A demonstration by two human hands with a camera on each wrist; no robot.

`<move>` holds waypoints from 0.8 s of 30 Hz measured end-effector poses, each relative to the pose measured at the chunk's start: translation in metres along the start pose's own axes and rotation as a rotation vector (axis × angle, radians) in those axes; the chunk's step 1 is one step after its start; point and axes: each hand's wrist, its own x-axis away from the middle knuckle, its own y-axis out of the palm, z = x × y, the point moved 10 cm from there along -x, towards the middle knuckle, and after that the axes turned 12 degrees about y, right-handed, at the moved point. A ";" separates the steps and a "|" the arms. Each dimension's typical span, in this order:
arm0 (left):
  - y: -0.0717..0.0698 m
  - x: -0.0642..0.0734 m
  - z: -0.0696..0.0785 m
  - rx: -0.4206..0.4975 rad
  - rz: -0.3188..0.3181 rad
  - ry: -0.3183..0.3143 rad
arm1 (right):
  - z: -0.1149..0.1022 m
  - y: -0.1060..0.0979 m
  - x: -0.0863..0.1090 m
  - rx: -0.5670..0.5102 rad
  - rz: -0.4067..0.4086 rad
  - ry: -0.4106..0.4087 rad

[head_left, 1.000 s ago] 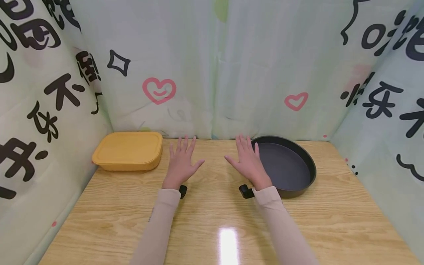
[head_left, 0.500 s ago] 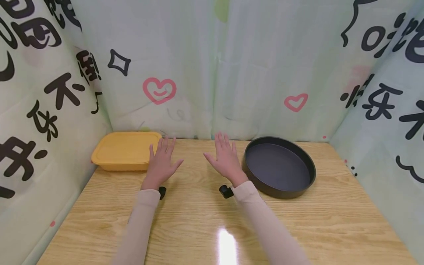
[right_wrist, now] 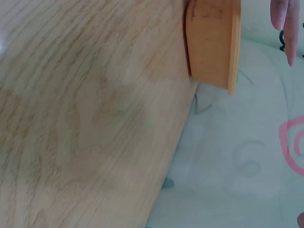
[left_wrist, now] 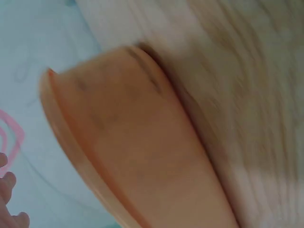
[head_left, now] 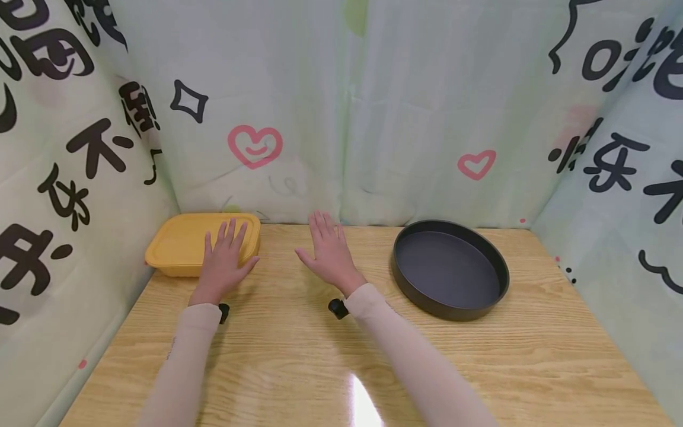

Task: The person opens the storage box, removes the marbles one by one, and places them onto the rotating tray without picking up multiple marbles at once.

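Clearly, in the head view, both sleeved arms reach forward with the backs of the hands upward. The left hand (head_left: 223, 267), fingers straight and spread, hangs across the near right corner of the yellow lidded container (head_left: 181, 240), gripping nothing. The right hand (head_left: 333, 258) extends between that container and the round dark pan (head_left: 453, 270) on the wooden table (head_left: 299, 367), fingers straight, thumb splayed, holding nothing. In the left wrist view, fingertips (left_wrist: 6, 187) appear apart from the lid's rim. In the right wrist view, straight fingers (right_wrist: 290, 33) point downward.
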 end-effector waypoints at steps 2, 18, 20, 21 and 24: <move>-0.001 0.003 -0.007 -0.002 -0.008 -0.003 | -0.008 0.004 -0.002 0.012 0.006 -0.022; -0.008 0.035 -0.057 -0.008 -0.004 -0.033 | -0.062 0.049 -0.010 0.226 -0.040 -0.147; -0.008 0.037 -0.063 -0.019 -0.017 -0.028 | -0.068 0.057 -0.010 0.249 -0.044 -0.167; -0.008 0.038 -0.064 -0.023 -0.025 -0.023 | -0.071 0.060 -0.010 0.255 -0.045 -0.177; -0.005 0.040 -0.067 -0.034 -0.056 0.001 | -0.081 0.070 -0.011 0.298 -0.051 -0.205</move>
